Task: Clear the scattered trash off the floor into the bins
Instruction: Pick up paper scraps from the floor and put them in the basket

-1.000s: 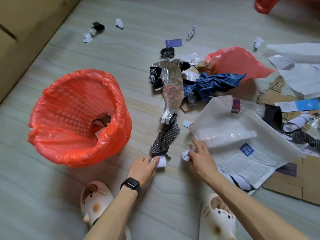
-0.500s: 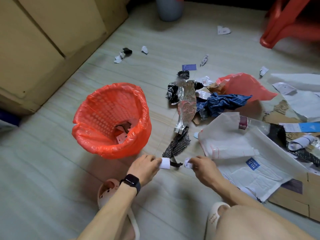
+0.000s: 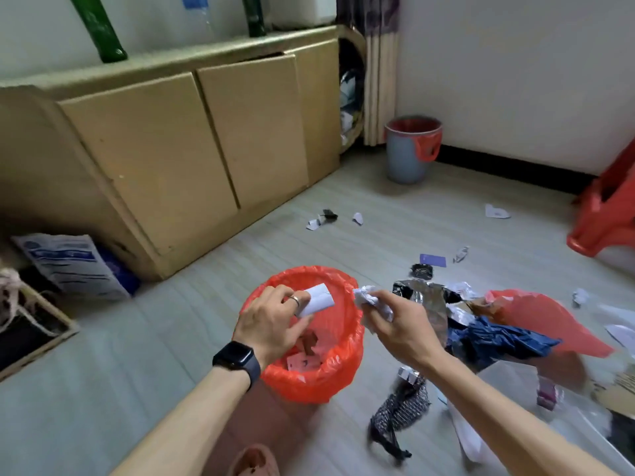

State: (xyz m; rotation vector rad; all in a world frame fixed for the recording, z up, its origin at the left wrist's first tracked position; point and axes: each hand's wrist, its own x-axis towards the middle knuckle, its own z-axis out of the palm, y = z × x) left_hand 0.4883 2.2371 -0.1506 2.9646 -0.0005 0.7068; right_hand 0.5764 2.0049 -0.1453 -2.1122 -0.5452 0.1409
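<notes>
Your left hand (image 3: pixel 271 324) is over the open mouth of the red bin (image 3: pixel 347 369), fingers pinched around a folded white slip (image 3: pixel 318 301) that pokes out above the bin's far rim. Your right hand (image 3: pixel 400 326) hangs just beside the bin's right edge, closed on a crumpled white wad (image 3: pixel 367 297) that sticks out past your fingertips at the rim. Inside the bin a few scraps (image 3: pixel 304 362) already lie at the bottom. To the right of the bin, the rest of the trash sits on the floor (image 3: pixel 137 389): a foil wrapper (image 3: pixel 429 304), a blue bag (image 3: pixel 498 341), a red bag (image 3: pixel 536 314) and a black mesh strip (image 3: pixel 398 413) just beside the bin's base. Small paper bits (image 3: pixel 323 218) lie well apart, nearer the cabinet (image 3: pixel 206 139). A second bin, grey (image 3: pixel 407 156) with a red liner, stands in the far corner.
</notes>
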